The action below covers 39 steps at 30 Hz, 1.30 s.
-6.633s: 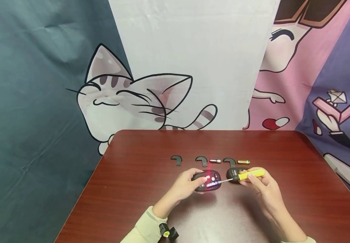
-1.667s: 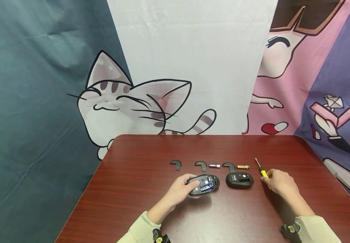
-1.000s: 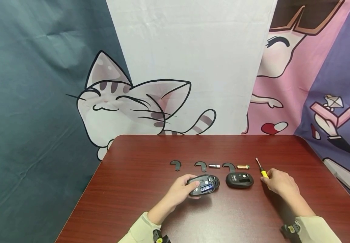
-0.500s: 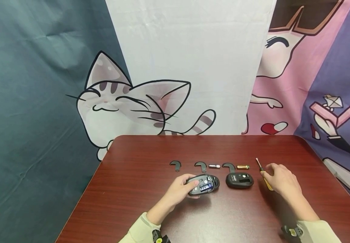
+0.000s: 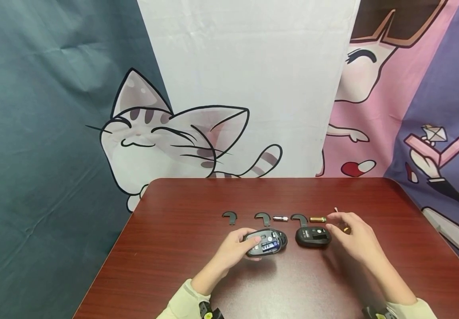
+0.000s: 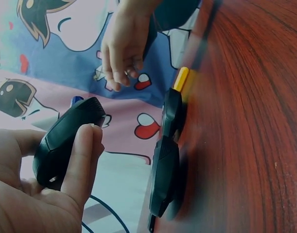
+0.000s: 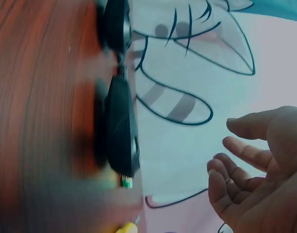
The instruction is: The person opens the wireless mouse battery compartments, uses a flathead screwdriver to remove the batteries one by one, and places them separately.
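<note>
My left hand (image 5: 229,250) holds a black computer mouse (image 5: 258,246) bottom up, its battery bay uncovered with a blue battery (image 5: 271,247) inside. Partly hidden behind it is another mouse (image 5: 283,239) on the table; the left wrist view shows two mice there. The second of these, a black mouse (image 5: 313,237), lies bottom up with its bay uncovered. Just right of it hovers my right hand (image 5: 355,237), fingers loosely bent, holding nothing in the right wrist view. A yellow-handled screwdriver (image 6: 181,79) lies on the table, mostly hidden behind that hand in the head view.
Behind the mice, a row lies on the brown table (image 5: 165,266): a hooked battery cover (image 5: 232,219), a second cover (image 5: 266,219), a silver battery (image 5: 280,219), a third cover (image 5: 302,219) and a gold battery (image 5: 318,219). A printed cloth backdrop (image 5: 253,57) hangs behind.
Earlier my right hand held the screwdriver at the left hand's mouse, which glowed red. It laid the screwdriver down at the right, let go and moved left toward the mouse and gold battery.
</note>
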Tool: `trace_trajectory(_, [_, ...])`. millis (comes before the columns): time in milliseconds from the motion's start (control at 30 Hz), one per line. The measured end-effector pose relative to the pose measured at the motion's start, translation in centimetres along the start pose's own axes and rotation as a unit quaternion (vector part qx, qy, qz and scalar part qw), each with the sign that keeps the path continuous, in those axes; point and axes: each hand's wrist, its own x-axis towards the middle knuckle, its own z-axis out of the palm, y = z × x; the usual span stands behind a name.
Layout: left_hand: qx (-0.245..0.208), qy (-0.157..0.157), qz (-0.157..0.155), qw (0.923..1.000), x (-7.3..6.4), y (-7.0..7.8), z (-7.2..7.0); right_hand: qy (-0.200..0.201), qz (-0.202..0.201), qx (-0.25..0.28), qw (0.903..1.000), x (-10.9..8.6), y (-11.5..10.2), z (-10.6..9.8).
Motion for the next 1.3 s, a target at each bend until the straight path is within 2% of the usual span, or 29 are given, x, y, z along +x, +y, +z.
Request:
trace_trajectory(333, [0.000,-0.001,0.000,1.0000,0.0,0.1,-0.1,-0.014,-0.015,0.062,0.9978,-0.9,-2.2,0.9])
trace_trajectory(633, [0.003,-0.002,-0.002,1.0000,-0.1,0.3,-0.1,-0.016,-0.071,0.110,0.9913,-1.4,-3.5,2.4])
trace_trajectory(833, [0.005,0.000,-0.005,1.0000,-0.1,0.3,0.0,-0.039,-0.079,0.124,0.9883,-1.6,-4.1,3.0])
trace_trajectory(1000, [0.007,-0.001,-0.006,1.0000,0.0,0.3,0.0,-0.043,-0.079,0.124,0.9883,-1.9,-4.7,3.5])
trace_trajectory(1300, [0.009,0.005,-0.010,0.9999,0.0,0.4,-0.1,-0.030,-0.134,0.135,0.9813,-2.0,-5.4,4.2])
